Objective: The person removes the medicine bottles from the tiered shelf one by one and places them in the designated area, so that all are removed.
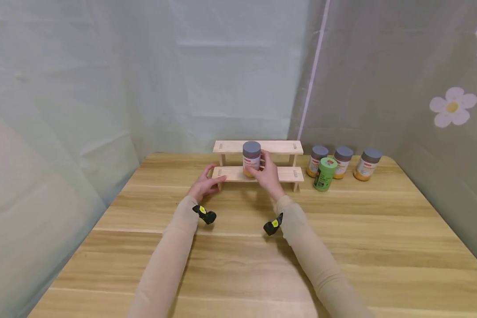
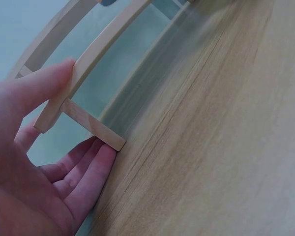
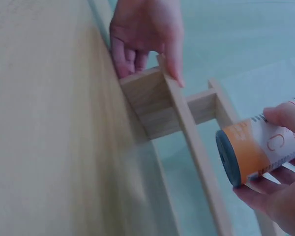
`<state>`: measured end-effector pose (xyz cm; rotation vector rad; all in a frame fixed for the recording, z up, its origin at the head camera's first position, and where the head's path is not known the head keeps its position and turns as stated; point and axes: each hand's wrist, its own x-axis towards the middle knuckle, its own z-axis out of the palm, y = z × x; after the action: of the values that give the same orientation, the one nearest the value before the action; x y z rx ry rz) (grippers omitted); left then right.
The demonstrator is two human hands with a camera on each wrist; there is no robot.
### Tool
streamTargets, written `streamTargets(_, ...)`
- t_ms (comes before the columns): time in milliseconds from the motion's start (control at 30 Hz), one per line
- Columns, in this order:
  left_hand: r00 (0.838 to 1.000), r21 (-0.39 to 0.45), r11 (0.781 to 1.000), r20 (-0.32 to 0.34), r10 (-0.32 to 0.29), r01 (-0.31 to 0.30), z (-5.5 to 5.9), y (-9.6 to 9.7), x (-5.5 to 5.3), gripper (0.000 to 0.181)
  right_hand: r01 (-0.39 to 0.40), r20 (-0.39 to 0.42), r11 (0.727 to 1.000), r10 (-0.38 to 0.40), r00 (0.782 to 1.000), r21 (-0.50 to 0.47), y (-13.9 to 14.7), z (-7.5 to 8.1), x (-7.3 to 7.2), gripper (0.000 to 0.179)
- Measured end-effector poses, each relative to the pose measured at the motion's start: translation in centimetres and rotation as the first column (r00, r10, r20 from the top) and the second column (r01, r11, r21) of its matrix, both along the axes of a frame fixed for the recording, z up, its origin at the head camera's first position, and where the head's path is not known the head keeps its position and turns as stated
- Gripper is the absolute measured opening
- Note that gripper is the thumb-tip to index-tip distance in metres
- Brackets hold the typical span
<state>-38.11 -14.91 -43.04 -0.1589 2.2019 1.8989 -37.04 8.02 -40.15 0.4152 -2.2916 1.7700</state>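
A two-tier wooden shelf stand [image 1: 232,174] stands at the back of the table. My left hand [image 1: 204,184] holds its left end, the thumb on top of the lower board and the other fingers by the leg [image 2: 96,127], as the left wrist view shows. My right hand [image 1: 269,176] grips a supplement jar [image 1: 251,155] with a dark grey lid and a white and orange label. In the head view the jar is upright and overlaps both boards. The right wrist view shows the jar's dark base [image 3: 228,158] apart from the lower board's front edge.
Right of the stand are three similar jars, one at the left [image 1: 319,152], one in the middle [image 1: 343,155] and one farther right [image 1: 367,165]. A green canister [image 1: 325,175] stands in front of the first two. Curtains [image 1: 238,79] hang behind the wooden table [image 1: 238,256].
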Motion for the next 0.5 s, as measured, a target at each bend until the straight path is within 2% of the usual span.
streamTargets(100,1.0,0.017,1.0,0.005,0.003,-0.003,0.0,0.0,0.0,0.074,-0.063,0.012,0.998,0.063,0.998,0.017,0.7,0.7,0.3,0.068)
streamTargets(233,1.0,0.009,1.0,0.01,0.0,0.0,0.1,-0.1,0.0,0.074,-0.141,0.07,0.99,0.142,0.987,-0.017,1.5,1.3,0.6,0.067)
streamTargets(333,1.0,-0.001,1.0,0.0,-0.005,0.005,0.1,-0.1,0.0,0.073,-0.157,0.091,0.987,0.159,0.983,-0.035,2.0,1.5,0.7,0.065)
streamTargets(500,1.0,-0.005,1.0,-0.009,-0.018,0.018,-0.1,-0.2,-0.1,0.074,-0.146,0.103,0.989,0.146,0.984,-0.006,2.9,1.4,0.9,0.066)
